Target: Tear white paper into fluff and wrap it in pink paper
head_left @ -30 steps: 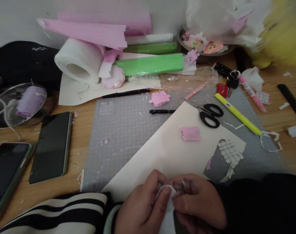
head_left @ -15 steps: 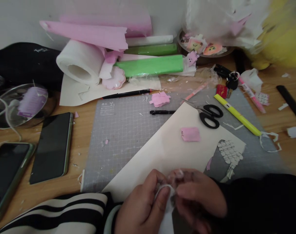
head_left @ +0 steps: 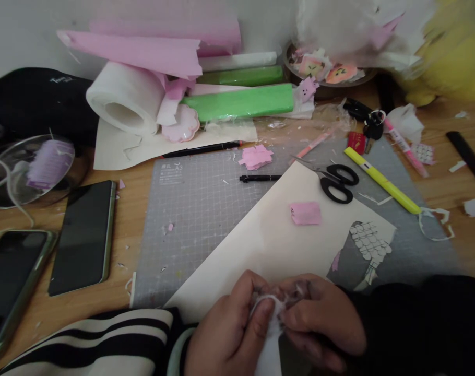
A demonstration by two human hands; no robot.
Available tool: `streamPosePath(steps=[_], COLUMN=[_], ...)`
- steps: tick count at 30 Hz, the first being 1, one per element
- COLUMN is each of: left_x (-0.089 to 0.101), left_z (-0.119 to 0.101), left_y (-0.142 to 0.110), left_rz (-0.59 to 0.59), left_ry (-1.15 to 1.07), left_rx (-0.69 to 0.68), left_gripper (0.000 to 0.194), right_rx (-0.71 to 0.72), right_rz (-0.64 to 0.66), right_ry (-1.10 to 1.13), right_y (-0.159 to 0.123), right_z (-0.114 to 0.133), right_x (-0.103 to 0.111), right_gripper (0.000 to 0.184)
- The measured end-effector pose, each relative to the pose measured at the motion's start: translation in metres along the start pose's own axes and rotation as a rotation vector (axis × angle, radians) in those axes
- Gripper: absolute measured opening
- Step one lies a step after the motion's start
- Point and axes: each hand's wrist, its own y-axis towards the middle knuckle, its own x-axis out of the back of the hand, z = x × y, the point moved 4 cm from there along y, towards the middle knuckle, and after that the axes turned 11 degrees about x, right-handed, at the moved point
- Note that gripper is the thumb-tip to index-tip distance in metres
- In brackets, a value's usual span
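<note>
At the bottom centre, my left hand [head_left: 225, 329] is closed, its thumb pressing on a white piece of paper or tissue [head_left: 269, 347] that hangs below the fingers. My right hand [head_left: 327, 318] is closed against the other side of this white piece. Something clear and shiny, like plastic film [head_left: 300, 290], shows at the right fingertips. The exact kind of the white piece is hidden by my fingers. Under and beyond both hands lies a cream paper sheet [head_left: 237, 248], with a small pink paper packet [head_left: 306, 213] and black-handled scissors [head_left: 337, 183] on it.
A grey cutting mat [head_left: 190, 209] lies beneath the sheet, bearing a black pen [head_left: 260, 178], a pink paper bundle [head_left: 256, 156] and a yellow cutter or marker [head_left: 382, 180]. Two phones [head_left: 84, 235] lie at left. Behind stand a paper roll [head_left: 123, 94] and green packs [head_left: 241, 103].
My right hand's fingers have shifted slightly on the white piece, and more of the clear film shows. The view has moved a little; the things on the table stay in place.
</note>
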Motion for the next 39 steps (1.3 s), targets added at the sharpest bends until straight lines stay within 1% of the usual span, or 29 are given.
streamPosePath(steps=[4,6,8,10,11,13,15,17,20,26,30,33,35,37,39], left_x=[0.001,0.001,0.002,0.001,0.0,-0.001,-0.001,-0.001,-0.002,0.0,0.0,0.0,0.0,0.0,0.0], left_z=[0.003,0.004,0.004,0.004,0.003,0.002,0.003,0.003,0.004,0.002,0.001,0.003,0.003,0.002,0.0], left_y=[0.0,0.001,0.003,0.004,0.004,0.003,0.002,0.0,-0.001,0.001,0.001,0.001,0.0,0.0,0.0], left_rz=[-0.023,-0.033,-0.031,0.005,0.042,0.081,0.053,0.026,0.025,-0.004,-0.025,-0.036,-0.032,-0.017,0.001], left_ry=[0.04,0.061,0.053,0.024,0.008,-0.008,-0.006,-0.004,0.001,0.001,0.019,0.046,0.033,0.01,-0.003], left_rx=[-0.01,-0.021,-0.027,-0.032,-0.042,-0.046,-0.01,0.018,0.029,0.023,0.031,0.044,0.038,0.027,0.013], left_gripper=[0.011,0.01,0.011,0.012,0.013,0.013,0.014,0.014,0.015,0.014,0.013,0.014,0.015,0.014,0.013], right_rx=[0.128,0.147,0.094,0.025,0.006,-0.005,-0.011,-0.03,-0.054,0.012,0.117,0.179,0.167,0.138,0.11], right_rz=[0.025,0.031,0.079,0.122,0.123,0.08,0.049,0.049,0.045,0.052,0.039,0.016,0.001,0.016,0.017], right_ry=[0.196,0.236,0.194,0.117,0.089,0.067,0.05,0.019,0.012,0.069,0.205,0.276,0.246,0.182,0.118], right_y=[0.002,0.003,0.003,0.003,0.002,0.001,0.0,-0.001,-0.001,0.001,0.001,0.003,0.003,0.003,0.002], right_z=[0.007,0.007,0.0,-0.007,-0.01,-0.011,-0.009,-0.006,-0.003,-0.001,0.006,0.011,0.009,0.005,0.003], right_x=[0.003,0.004,0.002,-0.002,-0.003,-0.004,-0.006,-0.006,-0.005,-0.005,-0.001,0.003,0.004,0.001,-0.001], right_gripper=[0.009,0.011,0.018,0.024,0.023,0.019,0.016,0.015,0.014,0.017,0.009,0.013,0.016,0.018,0.017])
